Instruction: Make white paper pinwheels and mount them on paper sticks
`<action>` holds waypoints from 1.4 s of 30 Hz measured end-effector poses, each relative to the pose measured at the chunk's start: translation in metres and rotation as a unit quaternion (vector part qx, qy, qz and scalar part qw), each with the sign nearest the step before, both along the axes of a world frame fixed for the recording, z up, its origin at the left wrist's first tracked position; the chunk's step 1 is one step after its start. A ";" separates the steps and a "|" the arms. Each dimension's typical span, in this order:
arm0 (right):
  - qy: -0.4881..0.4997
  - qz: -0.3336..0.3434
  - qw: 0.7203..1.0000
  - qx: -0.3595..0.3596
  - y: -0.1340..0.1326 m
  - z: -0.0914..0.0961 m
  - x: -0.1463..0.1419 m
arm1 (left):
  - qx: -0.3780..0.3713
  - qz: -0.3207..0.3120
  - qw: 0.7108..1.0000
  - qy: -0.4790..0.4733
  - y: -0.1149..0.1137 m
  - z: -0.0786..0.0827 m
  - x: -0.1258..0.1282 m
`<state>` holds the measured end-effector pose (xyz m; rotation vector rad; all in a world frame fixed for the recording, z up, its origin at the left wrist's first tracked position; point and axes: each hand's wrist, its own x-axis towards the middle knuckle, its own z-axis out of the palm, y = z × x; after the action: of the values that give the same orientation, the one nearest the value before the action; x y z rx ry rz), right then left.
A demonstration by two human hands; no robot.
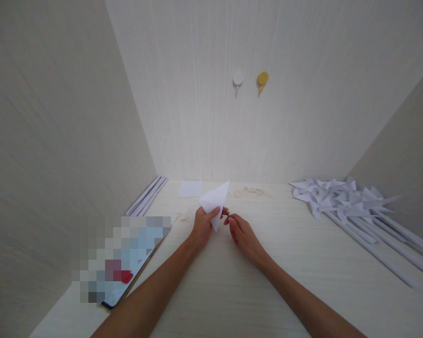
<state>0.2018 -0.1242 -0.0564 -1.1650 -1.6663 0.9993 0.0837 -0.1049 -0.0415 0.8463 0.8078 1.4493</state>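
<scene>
A folded sheet of white paper (pixel 215 197) with pointed corners is pinched in my left hand (pixel 201 227), the thumb lying flat across its front. Close beside its right edge is my right hand (pixel 242 232), with the fingers closed on a thin dark tool (pixel 226 212). The tool's tip meets the paper's edge, and most of it is hidden in my fingers, so I cannot tell its kind. Behind my left hand a square of white paper (pixel 190 188) lies flat on the table.
Several white paper pinwheels (pixel 338 197) on rolled paper sticks (pixel 373 249) are heaped at the right. Rolled paper tubes (pixel 148 196) lie against the left wall. A partly blurred flat device (pixel 141 256) rests at the left. Two hooks, white (pixel 238 78) and yellow (pixel 262 78), are on the back wall.
</scene>
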 end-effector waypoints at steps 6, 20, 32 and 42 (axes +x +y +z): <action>-0.010 -0.010 1.000 0.004 0.000 0.002 0.000 | 0.000 -0.003 1.000 -0.004 0.001 -0.002 -0.001; -0.004 -0.014 1.000 0.008 0.000 0.003 0.000 | -0.012 0.020 1.000 -0.003 0.000 -0.001 0.000; 0.001 0.012 0.999 -0.030 -0.001 0.004 0.000 | -0.051 0.083 0.993 -0.071 0.004 0.001 -0.003; 0.172 0.134 0.955 -0.201 0.005 0.011 0.013 | -0.044 -0.019 0.998 -0.029 0.005 -0.002 -0.006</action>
<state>0.2152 -0.1196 -0.0450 -0.9542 -1.3980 1.6701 0.0782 -0.1001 -0.0430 0.7466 0.8013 1.3893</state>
